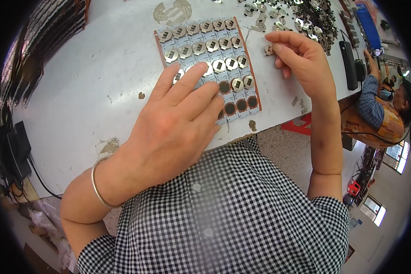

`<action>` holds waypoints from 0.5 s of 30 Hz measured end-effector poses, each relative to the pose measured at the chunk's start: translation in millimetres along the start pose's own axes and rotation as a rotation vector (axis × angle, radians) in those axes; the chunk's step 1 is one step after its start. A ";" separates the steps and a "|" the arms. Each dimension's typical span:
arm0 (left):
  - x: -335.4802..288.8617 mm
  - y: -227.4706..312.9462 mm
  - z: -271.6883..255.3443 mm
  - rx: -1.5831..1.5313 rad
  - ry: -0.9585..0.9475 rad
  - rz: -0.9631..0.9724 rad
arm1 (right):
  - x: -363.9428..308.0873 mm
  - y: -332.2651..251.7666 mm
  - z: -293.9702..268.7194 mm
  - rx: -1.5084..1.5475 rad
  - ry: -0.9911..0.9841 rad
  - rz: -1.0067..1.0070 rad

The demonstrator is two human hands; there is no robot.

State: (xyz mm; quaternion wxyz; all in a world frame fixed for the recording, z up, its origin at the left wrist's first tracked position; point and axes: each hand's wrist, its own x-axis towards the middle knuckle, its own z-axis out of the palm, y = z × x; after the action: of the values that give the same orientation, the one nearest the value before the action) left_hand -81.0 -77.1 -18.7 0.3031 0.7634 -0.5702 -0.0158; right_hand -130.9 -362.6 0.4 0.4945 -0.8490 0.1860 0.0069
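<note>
The left hand [178, 121] lies flat, fingers extended and close together, pressing on the near part of a white panel [206, 64] with copper-coloured edges that rests on the pale desk [100, 68]. The panel is a grid of round sockets. Most that show beyond the left fingertips already carry a shiny round metal clip [218, 65]; a handful just to the right of those fingertips, at the panel's near right corner, are bare dark circles [241, 105]. What lies under the palm cannot be told.

The right hand [301, 59] hovers just right of the panel's far half, thumb and fingers pinched on one small metal clip [269, 48]. Beyond this hand a loose heap of the same clips [301, 18] spreads over the desk.

By the look of it, the filling is well past halfway: the upper rows are done, and the few empty sockets near the desk edge remain.

Off to the right, another person in a plaid sleeve [367, 98] works at their own spot.
</note>
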 end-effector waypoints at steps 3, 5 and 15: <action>-1.0 1.4 -0.3 0.005 0.006 -0.003 | -5.8 1.3 1.4 -0.032 -0.034 -0.043; -1.1 0.5 0.0 0.013 0.007 0.005 | -9.6 4.8 4.6 -0.095 -0.031 -0.113; -1.4 2.4 -9.6 0.058 0.012 -0.055 | -37.2 -17.2 13.8 0.137 -0.135 -0.073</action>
State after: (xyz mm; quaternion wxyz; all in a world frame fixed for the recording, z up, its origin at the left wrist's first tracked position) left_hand -80.0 -72.1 -10.2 0.2837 0.7872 -0.5476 -0.0028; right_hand -157.6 -331.9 15.0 0.5629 -0.8169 0.1213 0.0330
